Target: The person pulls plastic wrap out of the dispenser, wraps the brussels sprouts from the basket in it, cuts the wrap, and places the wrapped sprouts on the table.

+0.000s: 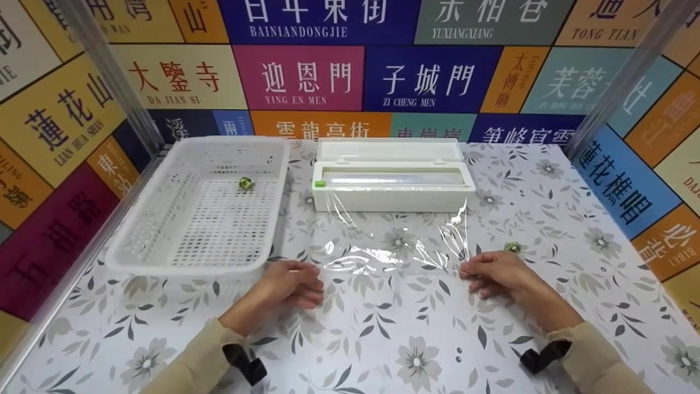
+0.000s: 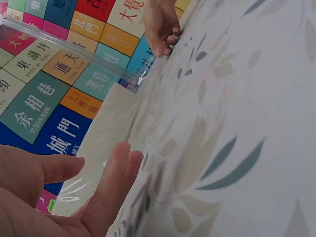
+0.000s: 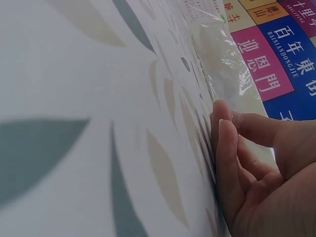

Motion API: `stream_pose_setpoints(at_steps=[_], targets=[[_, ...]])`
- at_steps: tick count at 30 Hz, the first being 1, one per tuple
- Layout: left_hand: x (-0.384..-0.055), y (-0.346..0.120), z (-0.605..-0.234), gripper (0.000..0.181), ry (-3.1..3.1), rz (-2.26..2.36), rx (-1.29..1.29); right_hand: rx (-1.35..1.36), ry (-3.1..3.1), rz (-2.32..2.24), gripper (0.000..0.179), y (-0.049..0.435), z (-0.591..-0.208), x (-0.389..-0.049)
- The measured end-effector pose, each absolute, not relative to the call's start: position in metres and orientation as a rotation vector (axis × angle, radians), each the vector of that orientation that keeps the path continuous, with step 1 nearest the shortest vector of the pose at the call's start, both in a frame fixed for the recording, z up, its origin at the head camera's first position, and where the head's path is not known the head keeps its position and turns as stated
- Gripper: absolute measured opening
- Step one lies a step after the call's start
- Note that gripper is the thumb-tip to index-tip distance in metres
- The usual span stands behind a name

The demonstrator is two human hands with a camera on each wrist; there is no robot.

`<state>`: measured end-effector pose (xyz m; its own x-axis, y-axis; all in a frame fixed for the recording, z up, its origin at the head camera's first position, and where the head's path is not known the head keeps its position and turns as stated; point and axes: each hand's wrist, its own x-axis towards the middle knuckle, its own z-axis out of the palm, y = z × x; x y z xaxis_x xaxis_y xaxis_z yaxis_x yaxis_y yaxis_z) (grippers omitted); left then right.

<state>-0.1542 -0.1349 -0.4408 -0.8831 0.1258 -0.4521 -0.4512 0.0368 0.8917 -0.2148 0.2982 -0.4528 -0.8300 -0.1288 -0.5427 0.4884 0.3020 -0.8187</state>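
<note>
Head view: two hands are seen, with one dispenser, one sheet of clear film, one basket and two small green objects. By the right hand (image 1: pixel 497 271) one corner of the film (image 1: pixel 377 254) is pinched between thumb and fingertips, as is also shown in the right wrist view. At the left hand (image 1: pixel 290 284) nothing is seen to be gripped: thumb and fingers are held apart, and whether the film's near left corner is touched cannot be told.

Both forearms are extended forward from beige sleeves (image 1: pixel 191 358), the hands held low over the floral cloth (image 1: pixel 415 323) with the palms turned toward each other. A black mount (image 1: pixel 246 364) is worn at each wrist.

Beyond and between the hands, the white dispenser (image 1: pixel 394 201) is placed, its lid (image 1: pixel 388 150) tipped back; from it the film is drawn toward the hands. One green object (image 1: pixel 512 247) is set just beyond the right hand; the other (image 1: pixel 246 183) is contained in the white basket (image 1: pixel 186 269), beyond the left hand and to its left.

On the panelled backdrop (image 1: pixel 377 76), beyond both hands, "BAINIANDONGJIE", "YING EN MEN 迎恩門", "ZI CHENG MEN 子城門" and "DA JIAN SI" can be read.
</note>
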Motion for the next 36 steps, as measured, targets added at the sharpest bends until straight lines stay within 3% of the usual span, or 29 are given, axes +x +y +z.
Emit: stream_pose_setpoints(at_steps=[7,12,19,36], targets=[[-0.155,-0.138,-0.411,0.049,1.882,1.925,-0.105,0.297,2.052,-1.561,0.035,0.297,-0.453,-0.216],[-0.161,-0.146,-0.39,0.049,1.89,1.945,0.012,0.276,2.062,-1.553,0.034,0.296,-0.454,-0.216],[-0.171,-0.154,-0.365,0.047,1.909,1.963,0.039,0.25,2.055,-1.561,0.027,0.298,-0.455,-0.214],[-0.231,-0.213,-0.335,0.055,2.041,1.999,0.064,0.309,2.057,-1.547,0.036,0.298,-0.453,-0.215]])
